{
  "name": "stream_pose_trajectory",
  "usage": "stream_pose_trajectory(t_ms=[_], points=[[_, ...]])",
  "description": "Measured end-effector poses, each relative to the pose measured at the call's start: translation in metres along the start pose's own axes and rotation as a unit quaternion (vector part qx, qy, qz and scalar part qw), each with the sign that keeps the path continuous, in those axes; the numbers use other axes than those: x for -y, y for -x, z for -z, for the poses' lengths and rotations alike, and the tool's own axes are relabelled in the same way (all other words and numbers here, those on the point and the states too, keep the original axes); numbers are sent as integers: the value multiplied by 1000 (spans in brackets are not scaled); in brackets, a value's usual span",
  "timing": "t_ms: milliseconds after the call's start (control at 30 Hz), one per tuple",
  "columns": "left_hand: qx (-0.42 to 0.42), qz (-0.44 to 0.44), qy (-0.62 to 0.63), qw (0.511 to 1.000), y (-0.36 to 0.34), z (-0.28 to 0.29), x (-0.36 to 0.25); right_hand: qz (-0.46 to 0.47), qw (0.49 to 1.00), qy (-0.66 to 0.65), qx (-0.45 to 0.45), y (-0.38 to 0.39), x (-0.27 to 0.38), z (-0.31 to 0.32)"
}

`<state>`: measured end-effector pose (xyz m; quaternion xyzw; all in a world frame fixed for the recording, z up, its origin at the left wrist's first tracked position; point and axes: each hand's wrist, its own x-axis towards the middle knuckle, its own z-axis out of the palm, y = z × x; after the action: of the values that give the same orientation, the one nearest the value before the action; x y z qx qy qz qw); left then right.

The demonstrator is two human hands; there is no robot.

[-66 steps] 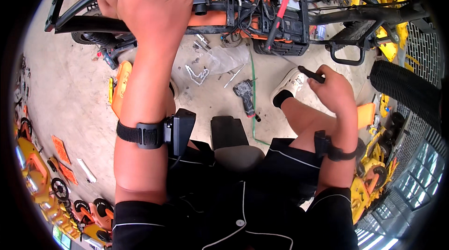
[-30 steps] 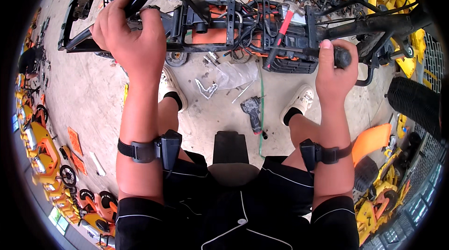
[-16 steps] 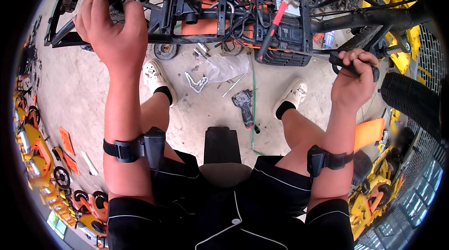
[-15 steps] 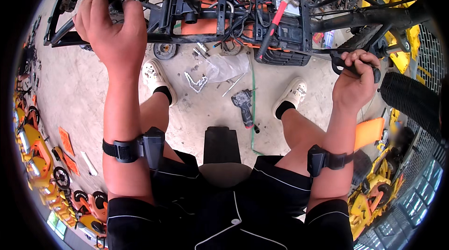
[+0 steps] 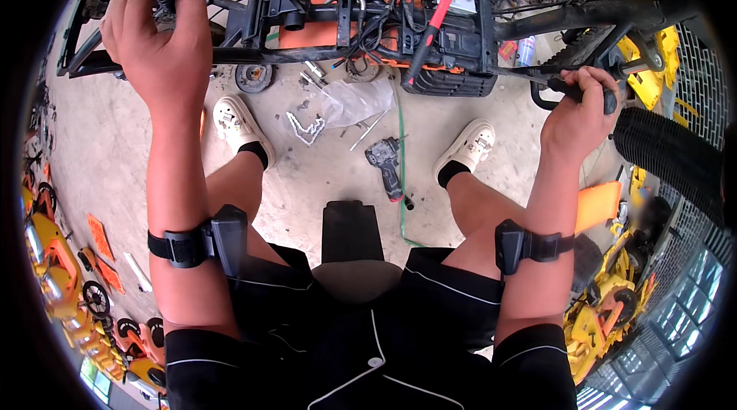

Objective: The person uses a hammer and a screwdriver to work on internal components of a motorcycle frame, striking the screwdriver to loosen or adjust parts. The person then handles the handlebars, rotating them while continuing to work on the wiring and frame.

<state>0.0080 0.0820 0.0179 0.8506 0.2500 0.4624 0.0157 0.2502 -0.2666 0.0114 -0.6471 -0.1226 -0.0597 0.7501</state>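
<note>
Here, the right hand [image 5: 580, 107] is wrapped round the tool [image 5: 563, 87] at right, shaft toward the frame [image 5: 347, 26]; the left hand [image 5: 156, 49] half-curls at the frame's left end, its hold hidden. The tool looks light, stiff, best gripped by its handle [image 5: 609, 101].

Two hands [image 5: 157, 61] appear, upper left and upper right, with one black-handled tool [image 5: 566, 90] upper right. One red-handled hammer [image 5: 428, 35] is at top centre; mid-frame are one power drill [image 5: 387, 164] and two shoes [image 5: 238, 123].
</note>
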Motion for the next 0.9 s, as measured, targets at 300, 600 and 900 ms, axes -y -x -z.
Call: stream_pose_trajectory(t_ms=[300, 600, 900], points=[[-92, -20, -19, 995, 3, -23, 3, -43, 998, 19, 41, -13, -8, 1], [-105, -15, 7, 994, 0, -28, 4, -49, 997, 30, 46, -19, -10, 3], [-106, -16, 17, 994, 0, -28, 3, -68, 996, -27, -55, -31, -10, 20]])
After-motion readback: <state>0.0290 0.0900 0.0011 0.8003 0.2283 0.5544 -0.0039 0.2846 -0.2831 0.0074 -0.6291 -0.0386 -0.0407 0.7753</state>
